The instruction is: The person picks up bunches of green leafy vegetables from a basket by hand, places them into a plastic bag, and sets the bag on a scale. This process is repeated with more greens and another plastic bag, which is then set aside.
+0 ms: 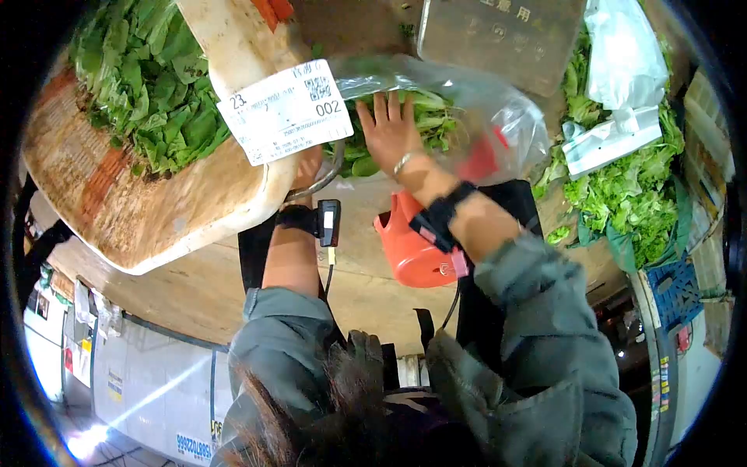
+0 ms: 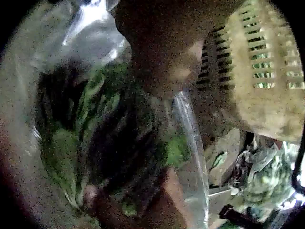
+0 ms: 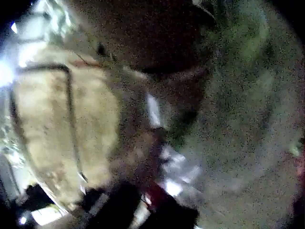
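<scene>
A clear plastic bag (image 1: 498, 117) stuffed with leafy greens (image 1: 428, 117) lies in the middle of the head view. My right hand (image 1: 389, 132) lies flat on the greens with its fingers straight and spread. My left hand (image 1: 306, 170) reaches to the bag's left end, and a white printed label (image 1: 284, 110) covers its fingers. The left wrist view is dark and blurred. It shows the greens (image 2: 71, 148) inside the plastic bag (image 2: 190, 143) close to the hand. The right wrist view is too blurred to tell the hand.
A worn pale basket (image 1: 148, 210) heaped with greens (image 1: 156, 86) sits at the left. An orange plastic item (image 1: 412, 249) lies under my right wrist. A grey scale (image 1: 498, 35) stands behind the bag. Loose lettuce (image 1: 630, 194), white bags (image 1: 622, 70) and a blue crate (image 1: 675, 292) are at the right.
</scene>
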The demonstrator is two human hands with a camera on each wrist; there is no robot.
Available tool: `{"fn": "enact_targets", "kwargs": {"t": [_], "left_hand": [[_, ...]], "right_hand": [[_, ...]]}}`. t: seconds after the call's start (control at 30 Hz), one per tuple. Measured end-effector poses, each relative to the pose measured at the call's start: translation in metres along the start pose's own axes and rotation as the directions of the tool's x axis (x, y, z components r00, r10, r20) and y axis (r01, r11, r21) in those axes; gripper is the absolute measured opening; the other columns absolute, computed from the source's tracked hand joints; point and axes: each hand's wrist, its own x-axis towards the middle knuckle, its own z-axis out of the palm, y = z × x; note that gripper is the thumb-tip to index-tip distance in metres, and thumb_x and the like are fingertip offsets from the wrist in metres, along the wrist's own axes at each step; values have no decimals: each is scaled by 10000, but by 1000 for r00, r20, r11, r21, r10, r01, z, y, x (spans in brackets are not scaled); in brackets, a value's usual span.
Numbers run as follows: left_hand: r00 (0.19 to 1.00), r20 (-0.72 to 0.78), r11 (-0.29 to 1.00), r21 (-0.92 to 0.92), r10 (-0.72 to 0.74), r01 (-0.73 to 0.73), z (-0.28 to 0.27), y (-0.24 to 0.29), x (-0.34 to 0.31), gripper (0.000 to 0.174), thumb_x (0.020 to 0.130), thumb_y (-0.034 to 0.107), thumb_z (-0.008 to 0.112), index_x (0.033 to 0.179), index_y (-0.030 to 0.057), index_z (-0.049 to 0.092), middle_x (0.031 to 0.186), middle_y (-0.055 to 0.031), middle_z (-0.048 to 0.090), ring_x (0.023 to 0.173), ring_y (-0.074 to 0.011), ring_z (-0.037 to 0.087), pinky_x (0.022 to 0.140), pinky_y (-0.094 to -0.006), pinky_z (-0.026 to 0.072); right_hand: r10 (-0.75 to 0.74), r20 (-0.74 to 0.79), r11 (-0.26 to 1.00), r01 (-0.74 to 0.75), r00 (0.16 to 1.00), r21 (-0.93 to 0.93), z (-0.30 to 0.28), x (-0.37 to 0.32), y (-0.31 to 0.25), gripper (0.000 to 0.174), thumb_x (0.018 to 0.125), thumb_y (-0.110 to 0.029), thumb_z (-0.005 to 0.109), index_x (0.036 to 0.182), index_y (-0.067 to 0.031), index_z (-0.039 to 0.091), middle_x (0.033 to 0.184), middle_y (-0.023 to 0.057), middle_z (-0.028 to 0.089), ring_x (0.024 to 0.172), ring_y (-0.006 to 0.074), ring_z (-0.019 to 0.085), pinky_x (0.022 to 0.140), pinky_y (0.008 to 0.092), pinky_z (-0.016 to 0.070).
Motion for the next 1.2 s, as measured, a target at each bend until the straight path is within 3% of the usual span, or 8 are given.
{"fn": "enact_targets", "kwargs": {"t": [0.17,0.23,0.5,0.57,0.93,1.03,1.1,1.2], "left_hand": [[991,59,992,-30,124,-123,-15,-46,-22,432,855,260,413,1189,-13,434,1172,-209,476,1115,-364,418,920,-437,360],[979,143,989,-48,149,-143,-55,-61,-33,436,854,261,414,1192,-15,428,1175,-211,472,1117,-363,417,921,-436,359],[883,196,904,-117,426,-411,-94,4,-37,454,851,264,418,1202,-23,405,1187,-220,457,1124,-359,411,926,-433,357],[884,223,908,-17,411,-418,-50,12,-27,458,850,264,418,1205,-26,399,1190,-222,454,1126,-358,409,927,-432,356],[932,292,969,52,216,-241,-16,-37,-16,485,847,268,424,1220,-37,366,1206,-234,433,1137,-352,401,934,-427,353],[947,274,977,82,166,-195,6,-29,-14,493,846,269,425,1224,-40,358,1211,-237,428,1140,-350,398,936,-426,352],[956,263,982,94,132,-161,18,-24,-15,498,845,269,426,1227,-42,352,1214,-240,424,1142,-349,397,937,-425,351],[961,258,988,92,97,-124,29,-21,-17,506,844,270,428,1231,-45,343,1218,-243,418,1145,-347,395,939,-424,351]], "right_hand": [[-270,456,939,127,848,320,46,7,19,357,888,-262,360,1239,-277,423,1386,113,248,1263,305,264,924,621,221],[-153,136,815,47,979,577,111,10,46,373,877,-191,384,1230,-299,434,1374,102,275,1265,307,257,938,585,243],[-293,268,742,42,918,669,74,9,36,455,875,-215,356,1276,-425,319,1435,3,132,1308,291,128,1014,551,128],[-331,477,920,390,814,-28,20,19,33,457,839,-311,451,1255,-125,415,1288,113,400,1162,282,399,929,327,359],[-207,559,895,-74,803,439,68,-2,62,606,794,-54,444,1273,-411,342,1413,35,181,1305,289,143,969,520,279],[-205,404,979,189,892,81,44,-6,65,631,785,-37,456,1275,-415,333,1411,32,193,1305,296,143,958,558,262],[-239,-88,805,248,967,539,89,-15,82,658,770,-33,482,1278,-421,323,1411,27,200,1306,296,139,940,593,250],[-204,395,941,69,896,330,78,-14,84,658,780,-51,487,1290,-419,293,1412,20,201,1306,296,131,963,605,183]]}}
